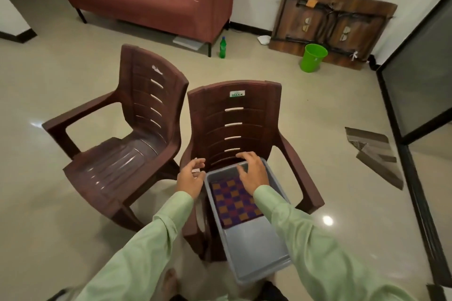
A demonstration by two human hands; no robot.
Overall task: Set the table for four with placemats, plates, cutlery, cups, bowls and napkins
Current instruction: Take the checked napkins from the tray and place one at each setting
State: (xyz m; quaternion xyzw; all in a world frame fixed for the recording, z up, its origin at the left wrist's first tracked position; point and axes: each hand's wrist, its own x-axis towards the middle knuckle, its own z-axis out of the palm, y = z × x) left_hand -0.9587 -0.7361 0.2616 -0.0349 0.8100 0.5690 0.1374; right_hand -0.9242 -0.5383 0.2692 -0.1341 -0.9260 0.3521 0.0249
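Standing over two brown plastic chairs, a person reaches down with both arms in pale green sleeves. Left chair [117, 154] is angled away, not in play.

Left hand [192, 178] sits just beside the far left corner of the grey bin [256, 252]. Its fingers are loosely curled with nothing in them. Can't tell if it touches the bin wall.

The bin sits on the seat of the right chair [234, 117], and its near end seems to overhang the seat front. Inside, a checkered placemat [232, 203], purple and orange, lies flat in the far half, with the bin floor showing in the near half. It may be one mat or a stack, can't tell.

Right hand [253, 171] is over the mat's far end, fingers spread, gripping nothing. Contact is unclear.

Handling guess: the mat looks woven, light and floppy, neither fragile nor slippery. It will likely sag if lifted by one corner. Best hold is probably the near free edge, where the bin walls don't crowd it: slide fingers under and lift it with both hands.

Far right, a green bucket [313, 57] stands in front of a folded table [330, 24] leaning on the wall.
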